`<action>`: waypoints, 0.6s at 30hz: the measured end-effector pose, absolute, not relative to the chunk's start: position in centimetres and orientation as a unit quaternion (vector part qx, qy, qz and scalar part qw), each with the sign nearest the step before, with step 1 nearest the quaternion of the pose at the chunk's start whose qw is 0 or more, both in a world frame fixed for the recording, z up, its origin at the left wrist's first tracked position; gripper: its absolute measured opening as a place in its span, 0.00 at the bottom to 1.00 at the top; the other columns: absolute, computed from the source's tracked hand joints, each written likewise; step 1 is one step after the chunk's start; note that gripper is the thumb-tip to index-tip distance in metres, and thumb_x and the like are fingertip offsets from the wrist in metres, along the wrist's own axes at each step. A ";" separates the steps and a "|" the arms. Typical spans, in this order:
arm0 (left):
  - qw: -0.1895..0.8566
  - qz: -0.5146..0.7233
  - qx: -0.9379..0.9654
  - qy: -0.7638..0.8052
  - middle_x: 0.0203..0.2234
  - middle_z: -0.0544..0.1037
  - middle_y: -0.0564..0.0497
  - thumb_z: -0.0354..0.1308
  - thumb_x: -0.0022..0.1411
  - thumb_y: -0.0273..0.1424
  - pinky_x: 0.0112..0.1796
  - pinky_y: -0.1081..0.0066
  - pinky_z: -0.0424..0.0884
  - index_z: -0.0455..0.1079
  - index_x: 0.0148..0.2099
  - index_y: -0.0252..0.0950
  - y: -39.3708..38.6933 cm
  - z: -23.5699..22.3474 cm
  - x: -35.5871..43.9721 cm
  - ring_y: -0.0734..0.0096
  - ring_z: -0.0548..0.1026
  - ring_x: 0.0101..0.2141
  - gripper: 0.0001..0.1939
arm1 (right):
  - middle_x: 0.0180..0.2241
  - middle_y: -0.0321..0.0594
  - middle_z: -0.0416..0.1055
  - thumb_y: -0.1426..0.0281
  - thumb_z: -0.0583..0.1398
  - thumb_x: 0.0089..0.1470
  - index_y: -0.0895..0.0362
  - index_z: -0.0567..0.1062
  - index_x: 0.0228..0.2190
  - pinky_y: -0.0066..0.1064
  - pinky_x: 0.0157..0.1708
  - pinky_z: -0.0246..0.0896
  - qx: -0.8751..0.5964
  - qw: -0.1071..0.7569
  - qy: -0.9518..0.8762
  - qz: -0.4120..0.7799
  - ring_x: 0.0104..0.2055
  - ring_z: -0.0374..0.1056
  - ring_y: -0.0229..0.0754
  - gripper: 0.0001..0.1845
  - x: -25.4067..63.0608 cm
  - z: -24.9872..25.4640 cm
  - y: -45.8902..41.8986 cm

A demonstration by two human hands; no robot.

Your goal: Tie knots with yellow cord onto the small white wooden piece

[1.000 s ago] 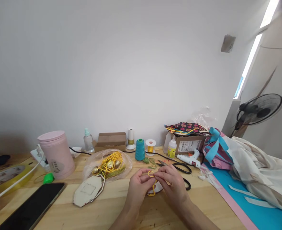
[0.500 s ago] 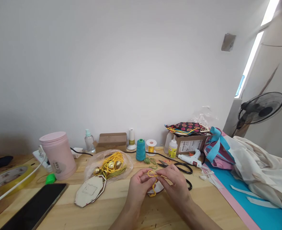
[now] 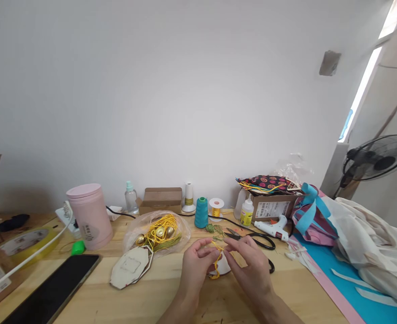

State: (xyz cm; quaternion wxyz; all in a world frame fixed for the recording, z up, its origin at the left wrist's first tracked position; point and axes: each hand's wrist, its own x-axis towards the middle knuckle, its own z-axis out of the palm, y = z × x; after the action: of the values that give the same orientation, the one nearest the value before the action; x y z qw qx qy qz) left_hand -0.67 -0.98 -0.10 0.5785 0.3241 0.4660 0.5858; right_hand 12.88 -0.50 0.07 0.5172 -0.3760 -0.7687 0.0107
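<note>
My left hand [image 3: 196,265] is pinching a thin yellow cord [image 3: 216,266] between thumb and fingertips. Opposite it, my right hand [image 3: 252,265] has its thumb and index finger closed on the same cord, close to the left fingertips. A short length of the cord hangs down between the hands. Behind and below them lies a round white piece [image 3: 224,266], partly covered by my fingers. Black-handled scissors [image 3: 262,240] rest beyond my right hand, one handle loop showing beside it. Tangled green thread [image 3: 215,229] lies just past my fingertips.
A plastic bag [image 3: 158,234] holds yellow cord and gold bells. Octagonal white pieces [image 3: 129,267] lie before it. A teal thread cone [image 3: 201,212], glue bottle [image 3: 246,212] and glue gun [image 3: 273,227] stand or lie behind. Left are a phone [image 3: 55,288] and pink tumbler [image 3: 90,218].
The yellow cord's loop above my fingers has become smaller and flatter. My right fingers have shifted slightly while both hands stay close together. The view has swung a little left.
</note>
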 end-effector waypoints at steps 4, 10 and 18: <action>0.564 0.587 0.351 0.463 0.19 0.76 0.50 0.65 0.36 0.30 0.21 0.75 0.66 0.64 0.37 0.31 -1.0 -0.1 -0.5 0.72 0.72 0.20 0.22 | 0.24 0.35 0.72 0.75 0.55 0.44 0.53 0.65 0.41 0.32 0.29 0.59 -0.420 0.503 -0.754 0.044 0.29 0.64 0.42 0.18 12.4 -0.5 -0.4; 0.574 0.585 0.355 0.449 0.21 0.77 0.48 0.65 0.36 0.30 0.24 0.74 0.68 0.64 0.40 0.29 -1.1 -0.2 -0.3 0.71 0.73 0.22 0.26 | 0.23 0.34 0.72 0.74 0.55 0.44 0.54 0.65 0.41 0.31 0.30 0.58 -0.430 0.503 -0.749 0.022 0.29 0.65 0.41 0.19 12.6 -0.5 -0.2; 0.580 0.590 0.326 0.456 0.21 0.77 0.47 0.63 0.40 0.30 0.26 0.74 0.69 0.65 0.39 0.29 -1.0 -0.6 -0.7 0.71 0.74 0.24 0.21 | 0.22 0.36 0.71 0.74 0.55 0.47 0.54 0.68 0.39 0.28 0.24 0.54 -0.386 0.460 -0.795 -0.090 0.25 0.62 0.39 0.14 12.4 0.3 -0.7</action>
State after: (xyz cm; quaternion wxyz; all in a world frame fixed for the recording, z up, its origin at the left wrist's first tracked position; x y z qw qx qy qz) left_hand -0.66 -1.02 -0.62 0.5805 0.3263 0.4560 0.5905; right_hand 12.36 -0.71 0.31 0.4597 -0.3861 -0.7947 -0.0900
